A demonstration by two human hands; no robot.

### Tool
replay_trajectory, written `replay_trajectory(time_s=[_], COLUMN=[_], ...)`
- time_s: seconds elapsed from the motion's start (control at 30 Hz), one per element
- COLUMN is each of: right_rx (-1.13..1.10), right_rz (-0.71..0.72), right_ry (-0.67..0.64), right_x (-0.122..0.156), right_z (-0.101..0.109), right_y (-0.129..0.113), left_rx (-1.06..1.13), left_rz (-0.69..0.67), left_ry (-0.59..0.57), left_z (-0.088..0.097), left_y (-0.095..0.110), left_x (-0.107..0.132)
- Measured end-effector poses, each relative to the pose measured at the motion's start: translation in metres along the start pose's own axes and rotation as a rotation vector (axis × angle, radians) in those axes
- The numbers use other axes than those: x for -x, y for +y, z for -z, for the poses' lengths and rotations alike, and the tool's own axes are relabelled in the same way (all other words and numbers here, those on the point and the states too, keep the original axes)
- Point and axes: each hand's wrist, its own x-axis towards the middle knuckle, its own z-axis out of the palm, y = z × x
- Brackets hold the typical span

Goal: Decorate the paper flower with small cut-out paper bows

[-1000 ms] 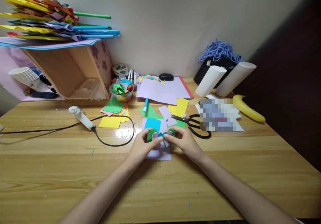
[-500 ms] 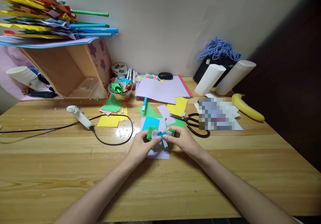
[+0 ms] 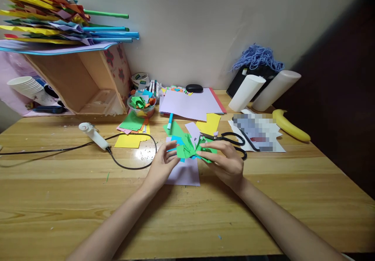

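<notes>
A folded paper flower (image 3: 187,148) hangs over the sheets in the middle of the table, its green side facing me and a bit of blue at its lower edge. My right hand (image 3: 227,161) grips it from the right, fingers across the green folds and thumb underneath, mostly hidden. At its left edge is my left hand (image 3: 164,159), fingers curved and apart; whether the fingertips touch the paper I cannot tell. Beneath lie a lilac sheet (image 3: 184,175) and partly covered blue and green pieces. Black-handled scissors (image 3: 231,138) lie just behind my right hand.
A white corded tool (image 3: 93,136) lies left, its black cable looped on the table. Behind stand a tub of paper scraps (image 3: 142,104), a glue stick (image 3: 170,121) and lilac sheets (image 3: 187,103). White rolls (image 3: 247,93) and a banana (image 3: 290,125) are at right.
The paper flower has been turned over, from its lilac and blue face to its green side. My left fingers have come off its centre; my right hand has shifted round it.
</notes>
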Motion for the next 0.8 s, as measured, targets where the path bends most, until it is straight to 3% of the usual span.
replay_trajectory(time_s=[0.13,0.33,0.6,0.8], right_rx=[0.145,0.173,0.058,0.057], right_rz=[0.187,0.336,0.299,0.348], right_ry=[0.028,-0.1,-0.168,-0.186], right_x=[0.004,0.007,0.0,-0.003], right_z=[0.004,0.001,-0.009,-0.012], right_y=[0.001,0.003,0.0,-0.008], left_rx=[0.197,0.195,0.084,0.039], left_rz=[0.171,0.19,0.143,0.154], left_ry=[-0.134,-0.185,-0.097,-0.064], left_z=[0.001,0.003,0.011,0.014], left_y=[0.008,0.013,0.006,0.009], left_x=[0.002,0.003,-0.003,-0.004])
